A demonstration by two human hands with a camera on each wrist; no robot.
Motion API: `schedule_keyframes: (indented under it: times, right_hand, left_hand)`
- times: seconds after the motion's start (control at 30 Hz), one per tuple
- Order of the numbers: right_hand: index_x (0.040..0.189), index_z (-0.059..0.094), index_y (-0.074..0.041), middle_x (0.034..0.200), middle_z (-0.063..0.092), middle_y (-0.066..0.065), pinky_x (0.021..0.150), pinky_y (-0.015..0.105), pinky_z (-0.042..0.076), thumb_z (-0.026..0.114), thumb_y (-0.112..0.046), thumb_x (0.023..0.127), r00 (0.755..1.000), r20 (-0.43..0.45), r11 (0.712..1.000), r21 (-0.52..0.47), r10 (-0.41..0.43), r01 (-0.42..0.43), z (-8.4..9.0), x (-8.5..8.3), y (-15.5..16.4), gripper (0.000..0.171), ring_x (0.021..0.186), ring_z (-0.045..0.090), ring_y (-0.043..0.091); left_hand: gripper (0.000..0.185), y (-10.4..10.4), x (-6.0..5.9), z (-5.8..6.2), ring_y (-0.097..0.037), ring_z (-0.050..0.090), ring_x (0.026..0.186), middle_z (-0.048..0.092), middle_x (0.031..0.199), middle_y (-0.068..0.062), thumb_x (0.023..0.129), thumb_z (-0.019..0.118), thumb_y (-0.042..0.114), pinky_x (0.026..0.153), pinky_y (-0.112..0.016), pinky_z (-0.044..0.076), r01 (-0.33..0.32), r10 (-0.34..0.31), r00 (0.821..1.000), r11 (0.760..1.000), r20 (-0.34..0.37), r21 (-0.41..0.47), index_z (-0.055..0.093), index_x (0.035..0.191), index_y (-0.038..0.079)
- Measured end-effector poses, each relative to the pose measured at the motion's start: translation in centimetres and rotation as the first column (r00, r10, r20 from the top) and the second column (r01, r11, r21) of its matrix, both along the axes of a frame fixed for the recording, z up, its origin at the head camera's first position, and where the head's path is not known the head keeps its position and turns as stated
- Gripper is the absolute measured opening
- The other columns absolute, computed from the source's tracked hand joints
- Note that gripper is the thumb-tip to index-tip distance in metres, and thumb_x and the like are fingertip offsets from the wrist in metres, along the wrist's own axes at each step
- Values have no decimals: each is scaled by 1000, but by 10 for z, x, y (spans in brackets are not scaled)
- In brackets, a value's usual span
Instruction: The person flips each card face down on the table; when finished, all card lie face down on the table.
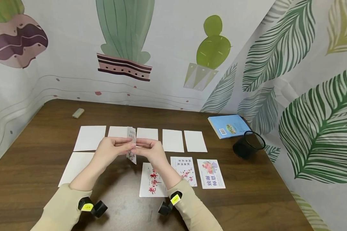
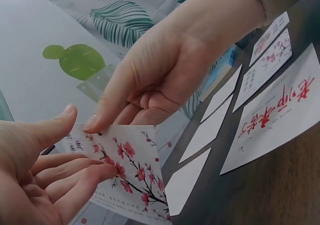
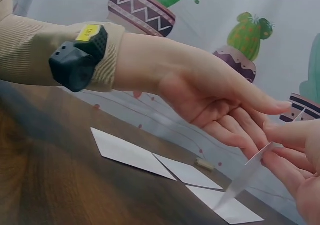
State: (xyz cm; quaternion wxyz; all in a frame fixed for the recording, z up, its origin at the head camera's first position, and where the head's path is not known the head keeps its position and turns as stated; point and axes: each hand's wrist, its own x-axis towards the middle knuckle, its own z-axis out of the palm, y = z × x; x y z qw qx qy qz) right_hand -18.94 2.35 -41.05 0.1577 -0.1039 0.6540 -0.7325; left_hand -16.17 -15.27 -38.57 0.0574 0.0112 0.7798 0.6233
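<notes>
A printed card (image 1: 131,157) with pink blossoms on branches stands on edge between both hands, above the table. My right hand (image 1: 153,152) pinches it between thumb and fingers. On its other side, my left hand (image 1: 108,152) touches the card with extended fingers, and in the left wrist view the left thumb (image 2: 62,121) is lifted off it. Below the right forearm lies a white card with red characters (image 1: 151,184), partly covered by that arm. Beside it are a second blossom card (image 1: 183,170) and a bouquet card with purple characters (image 1: 211,175).
Several plain white cards (image 1: 173,141) lie in a back row, with another white card (image 1: 75,166) in front at left. A blue book (image 1: 229,125) and a black mesh pen holder (image 1: 247,146) occupy the right back. A small pale block (image 1: 78,113) sits at back left.
</notes>
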Motion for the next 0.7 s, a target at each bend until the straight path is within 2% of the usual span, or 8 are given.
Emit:
schedule_keyframes:
  times: [0.27,0.57,0.7]
  right_hand:
    - [122,64,7,118,67,26,87,33,57,73,6,82,1000,-12,1000,18,15,-15,1,3,-2,41,102,71,23]
    - [125,62,8,120,66,26,89,33,57,71,8,83,998,-25,998,38,53,-52,0,1,0,43,106,69,28]
    - [124,63,7,119,66,25,90,31,56,71,6,83,999,-32,998,47,43,-42,-1,-1,1,42,107,69,27]
  left_hand:
    - [55,1,0,0,-11,69,95,66,120,-24,87,74,31,83,-26,58,-75,75,997,996,6,-58,63,122,-10]
    - [55,-7,-3,-2,-13,69,97,61,124,-30,90,71,25,84,-28,58,-3,3,1000,1000,24,-19,57,125,-16]
    - [53,-11,-6,-2,-8,69,93,60,125,-32,91,70,23,82,-29,58,20,-19,1000,1000,20,-11,57,124,-17]
